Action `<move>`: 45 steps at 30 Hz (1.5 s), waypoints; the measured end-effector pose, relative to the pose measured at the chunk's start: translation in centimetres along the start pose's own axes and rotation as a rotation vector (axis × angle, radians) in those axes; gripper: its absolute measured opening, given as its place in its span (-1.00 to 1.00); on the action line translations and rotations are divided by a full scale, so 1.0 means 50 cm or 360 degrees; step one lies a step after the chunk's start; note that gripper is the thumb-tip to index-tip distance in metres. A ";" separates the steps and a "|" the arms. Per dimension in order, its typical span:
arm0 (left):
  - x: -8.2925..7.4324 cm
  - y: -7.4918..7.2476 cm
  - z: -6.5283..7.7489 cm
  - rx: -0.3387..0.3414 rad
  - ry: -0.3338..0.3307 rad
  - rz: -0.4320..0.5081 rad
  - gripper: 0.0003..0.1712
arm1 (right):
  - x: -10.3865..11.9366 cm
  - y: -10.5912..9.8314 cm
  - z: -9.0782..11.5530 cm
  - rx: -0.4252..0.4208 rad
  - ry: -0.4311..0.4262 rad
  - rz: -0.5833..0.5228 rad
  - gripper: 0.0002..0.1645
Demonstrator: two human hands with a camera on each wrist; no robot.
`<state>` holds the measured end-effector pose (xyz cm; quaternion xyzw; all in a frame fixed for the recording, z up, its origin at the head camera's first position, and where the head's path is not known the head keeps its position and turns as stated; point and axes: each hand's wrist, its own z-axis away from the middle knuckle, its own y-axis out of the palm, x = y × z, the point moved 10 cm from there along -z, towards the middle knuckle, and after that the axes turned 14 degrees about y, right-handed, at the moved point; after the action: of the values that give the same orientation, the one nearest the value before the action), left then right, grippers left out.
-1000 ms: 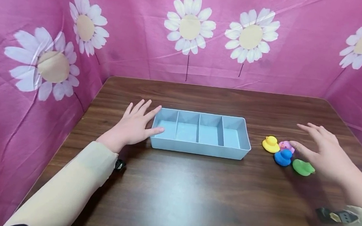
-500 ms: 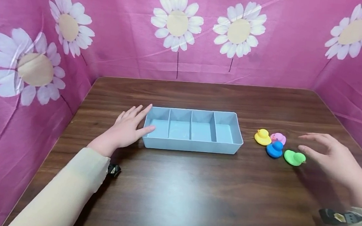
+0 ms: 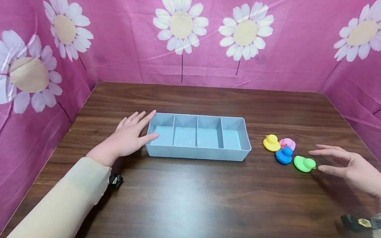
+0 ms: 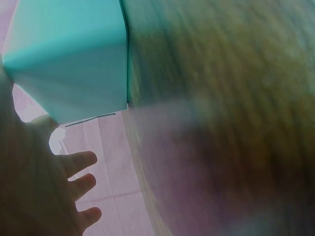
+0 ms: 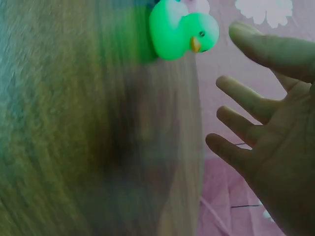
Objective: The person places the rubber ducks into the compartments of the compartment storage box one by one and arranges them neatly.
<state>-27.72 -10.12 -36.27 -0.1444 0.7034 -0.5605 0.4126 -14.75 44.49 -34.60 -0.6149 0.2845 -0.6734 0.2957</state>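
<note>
A light blue tray (image 3: 197, 153) with several compartments stands in the middle of the table. My left hand (image 3: 125, 138) is at its left end, fingers spread, thumb over the rim and index finger by the far corner. To the right of the tray lie a yellow rubber duck (image 3: 272, 143), a pink duck (image 3: 288, 143), a blue duck (image 3: 284, 156) and a green duck (image 3: 303, 164), close together. Just right of the green duck hovers my right hand (image 3: 353, 167), thumb and fingers apart with nothing between them. The right wrist view shows the green duck (image 5: 170, 32) beyond the thumb tip.
The brown wooden table (image 3: 183, 201) is bordered at the back and sides by a pink cloth (image 3: 123, 26) with white daisies. A dark strap device (image 3: 359, 223) sits at the right wrist, another wrist device (image 3: 115, 181) at the left.
My right hand has come down from above the ducks to the right side of the green one. The head view has shifted right. The left hand stays at the tray's end.
</note>
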 end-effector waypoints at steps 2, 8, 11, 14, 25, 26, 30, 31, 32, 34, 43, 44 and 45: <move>0.001 0.002 0.000 0.0006 -0.0001 0.0000 -0.06 | -0.009 0.007 0.001 0.0055 0.0027 -0.0038 -0.50; 0.004 0.003 0.001 -0.0004 -0.0006 0.0005 -0.07 | -0.023 0.021 -0.002 0.0096 0.0084 -0.0122 -0.52; 0.005 0.003 0.001 -0.0009 -0.0007 0.0003 -0.07 | -0.026 0.027 -0.005 0.0110 0.0095 -0.0137 -0.52; 0.005 0.004 0.000 -0.0007 -0.0009 0.0012 -0.07 | -0.029 0.028 -0.007 0.0125 0.0114 -0.0154 -0.54; 0.006 0.007 -0.004 -0.0006 0.0007 0.0005 -0.07 | -0.042 0.031 -0.014 0.0134 0.0169 -0.0106 -0.59; 0.007 0.006 -0.003 -0.0006 0.0005 0.0007 -0.07 | -0.042 0.031 -0.016 0.0130 0.0172 -0.0093 -0.59; 0.009 0.004 -0.001 -0.0007 -0.0003 0.0002 -0.06 | -0.046 0.034 -0.024 0.0143 0.0219 -0.0066 -0.57; 0.009 0.003 -0.001 -0.0007 -0.0001 0.0000 -0.07 | -0.047 0.035 -0.025 0.0151 0.0222 -0.0057 -0.56; 0.008 0.003 -0.001 -0.0007 -0.0001 -0.0002 -0.07 | -0.049 0.036 -0.025 0.0159 0.0226 -0.0050 -0.55; 0.007 0.002 -0.001 -0.0006 -0.0001 -0.0005 -0.07 | -0.051 0.037 -0.025 0.0167 0.0223 -0.0038 -0.54; 0.006 0.001 -0.001 -0.0009 -0.0006 -0.0002 -0.07 | -0.046 0.039 -0.024 0.0129 0.0178 -0.0139 -0.59; 0.006 0.001 -0.001 -0.0008 -0.0005 0.0002 -0.07 | -0.046 0.039 -0.023 0.0136 0.0183 -0.0140 -0.60; 0.006 0.002 -0.002 -0.0008 -0.0004 0.0005 -0.07 | -0.047 0.039 -0.023 0.0139 0.0188 -0.0136 -0.60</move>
<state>-27.94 -10.22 -36.50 -0.1451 0.7044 -0.5579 0.4141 -15.63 44.98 -37.69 -0.5721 0.2452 -0.7324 0.2760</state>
